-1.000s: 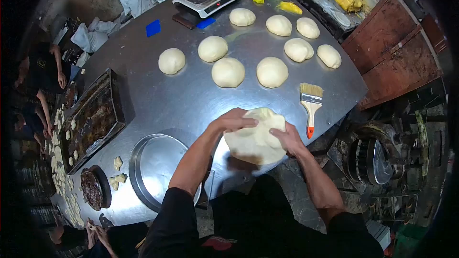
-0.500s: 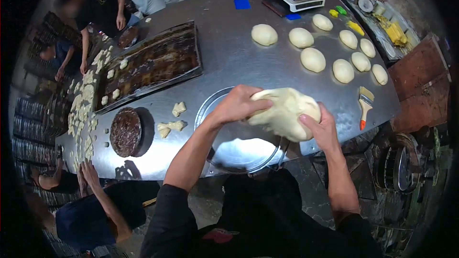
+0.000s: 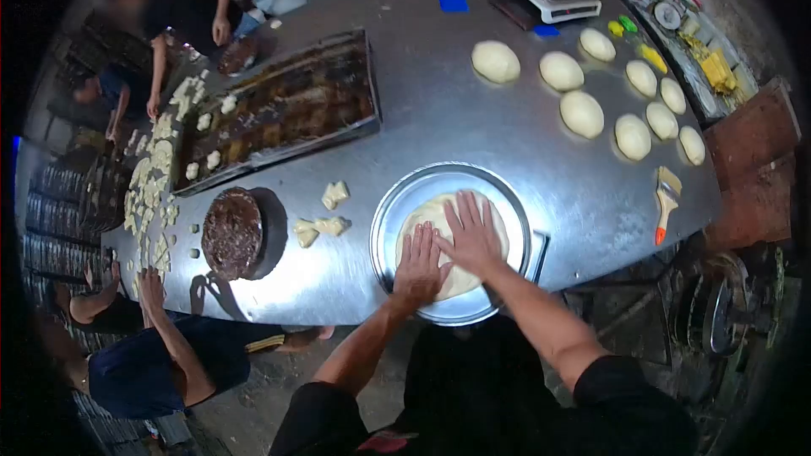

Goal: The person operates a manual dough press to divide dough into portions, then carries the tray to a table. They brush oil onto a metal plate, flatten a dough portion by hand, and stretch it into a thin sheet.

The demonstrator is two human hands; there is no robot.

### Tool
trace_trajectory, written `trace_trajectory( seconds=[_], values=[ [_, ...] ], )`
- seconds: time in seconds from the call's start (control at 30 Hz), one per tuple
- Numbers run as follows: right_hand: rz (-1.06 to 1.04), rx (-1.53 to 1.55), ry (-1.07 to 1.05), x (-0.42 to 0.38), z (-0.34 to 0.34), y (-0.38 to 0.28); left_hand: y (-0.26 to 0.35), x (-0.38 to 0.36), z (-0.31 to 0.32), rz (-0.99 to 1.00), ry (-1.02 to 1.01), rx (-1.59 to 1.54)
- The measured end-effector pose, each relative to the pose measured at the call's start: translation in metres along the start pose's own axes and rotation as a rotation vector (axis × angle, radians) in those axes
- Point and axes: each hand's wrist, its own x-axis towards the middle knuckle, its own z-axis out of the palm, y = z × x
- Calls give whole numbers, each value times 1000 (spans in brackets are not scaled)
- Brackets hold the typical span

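dough: flattened, lying inside the round pan on the surface
left hand: open, flat on dough; right hand: open, fingers spread, pressing dough
brush: right of pan

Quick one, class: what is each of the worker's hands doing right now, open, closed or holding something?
Left hand: open, palm flat on the dough in the round pan.
Right hand: open, fingers spread, flat on the same dough.
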Motion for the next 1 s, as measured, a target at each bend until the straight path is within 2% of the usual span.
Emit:
trace_trajectory(
  seconds=[0.07,0.1,0.13,0.17,0.2,0.23,0.3,0.33,0.4,0.43,0.5,0.57,0.6,0.63,0.67,0.7,0.73,0.8,0.83,0.9,0.93,0.97,1.0],
  values=[
    [-177,128,-136,-3,-20,14,28,-14,-14,-53,-112,-93],
    [-154,116,-140,1,-30,23,39,-9,-21,-121,-178,-156],
    [-35,300,-181,0,-36,24,40,-4,-34,-157,-322,-272],
    [80,481,-201,6,-45,21,34,11,-28,-133,-327,-275],
    [204,460,31,-8,-49,5,31,27,-17,10,-110,-136],
    [298,314,23,-19,-37,-7,29,38,-8,144,101,-2],
    [178,80,73,-66,-15,12,18,60,-7,276,22,-173],
    [178,57,87,-57,-21,34,20,58,0,213,-3,-183],
    [107,10,-121,-64,-34,49,34,43,2,86,-69,-122],
    [22,74,-81,-58,-43,58,41,31,-1,88,-85,-129],
    [-5,380,-282,-35,-49,83,46,23,-8,-9,-102,-143],
    [281,502,-140,-35,-84,57,44,31,-17,-74,-268,-224],
    [322,378,21,-42,-75,42,45,52,-23,140,-103,-203],
    [417,236,-22,-46,-57,31,44,73,-25,345,51,-187],
    [340,159,20,-73,-39,34,33,87,4,456,59,-219],
    [260,72,72,-90,-29,45,31,84,7,472,61,-223],
    [250,51,86,-76,-34,66,32,82,10,371,61,-211],
    [119,18,-127,-70,-37,80,45,67,-2,186,66,-202],
    [32,175,-151,-61,-55,89,49,48,-6,184,49,-201],
    [303,651,-243,-37,-74,93,49,47,-9,26,-91,-186],
    [457,455,-14,-40,-76,66,54,55,-16,-24,-238,-142],
    [501,175,30,-43,-59,49,54,71,-8,-18,-248,-151],
    [541,106,59,-62,-36,47,51,94,5,195,-140,-176]
  ],
)
